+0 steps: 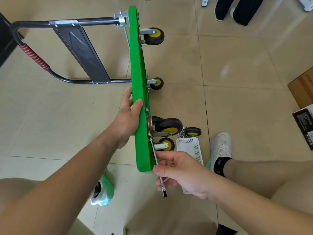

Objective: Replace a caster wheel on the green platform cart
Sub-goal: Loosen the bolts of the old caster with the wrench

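The green platform cart (pixel 136 68) stands on its edge on the tiled floor, its black and yellow caster wheels pointing right. My left hand (pixel 127 119) grips the platform's upper edge, thumb over the rim. My right hand (pixel 179 170) holds a silver wrench (pixel 160 177) whose upper end lies against the underside near the closest caster (pixel 165 145). A larger swivel caster (pixel 166 127) sits just above it. A loose caster wheel (pixel 191 133) lies on the floor beside the cart.
A white perforated plastic basket (pixel 194 150) lies on the floor right of the cart. The folded black handle (pixel 33 55) with its red grip stretches left. My shoes (pixel 220 148) flank the cart. Another person's legs (pixel 237 9) stand far right; cardboard boxes (pixel 303 87) are at the right edge.
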`<state>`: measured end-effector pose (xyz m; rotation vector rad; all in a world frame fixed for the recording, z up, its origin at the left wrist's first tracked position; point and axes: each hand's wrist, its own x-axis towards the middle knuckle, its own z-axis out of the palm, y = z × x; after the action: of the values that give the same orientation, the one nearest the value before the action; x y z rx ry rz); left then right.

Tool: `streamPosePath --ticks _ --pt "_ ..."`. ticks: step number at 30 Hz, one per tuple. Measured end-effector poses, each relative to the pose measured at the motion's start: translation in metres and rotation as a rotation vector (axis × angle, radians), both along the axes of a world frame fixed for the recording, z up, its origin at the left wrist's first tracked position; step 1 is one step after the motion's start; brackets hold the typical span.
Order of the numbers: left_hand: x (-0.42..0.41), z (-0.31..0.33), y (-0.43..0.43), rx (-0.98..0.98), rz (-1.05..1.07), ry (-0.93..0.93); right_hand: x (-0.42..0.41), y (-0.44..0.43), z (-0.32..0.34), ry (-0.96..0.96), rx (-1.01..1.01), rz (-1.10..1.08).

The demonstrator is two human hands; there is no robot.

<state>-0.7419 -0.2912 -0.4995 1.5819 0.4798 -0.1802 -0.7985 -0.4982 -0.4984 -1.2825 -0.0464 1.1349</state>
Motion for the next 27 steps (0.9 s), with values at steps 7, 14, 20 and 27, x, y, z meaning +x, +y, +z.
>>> streamPosePath --ticks 7,14,20,27 --pt "0.001 -0.001 0.001 -0.004 -0.002 0.001 0.001 0.003 -0.026 -0.164 -0.112 0.016" --pt "0.000 0.000 0.001 0.000 -0.009 0.006 0.009 0.008 -0.054 -0.319 -0.283 -0.013" --pt "0.000 0.000 0.000 -0.004 0.008 0.009 -0.001 -0.010 -0.038 -0.231 -0.194 -0.041" --pt "0.001 0.001 -0.001 0.004 -0.001 0.013 -0.008 -0.018 -0.005 0.022 -0.046 -0.064"
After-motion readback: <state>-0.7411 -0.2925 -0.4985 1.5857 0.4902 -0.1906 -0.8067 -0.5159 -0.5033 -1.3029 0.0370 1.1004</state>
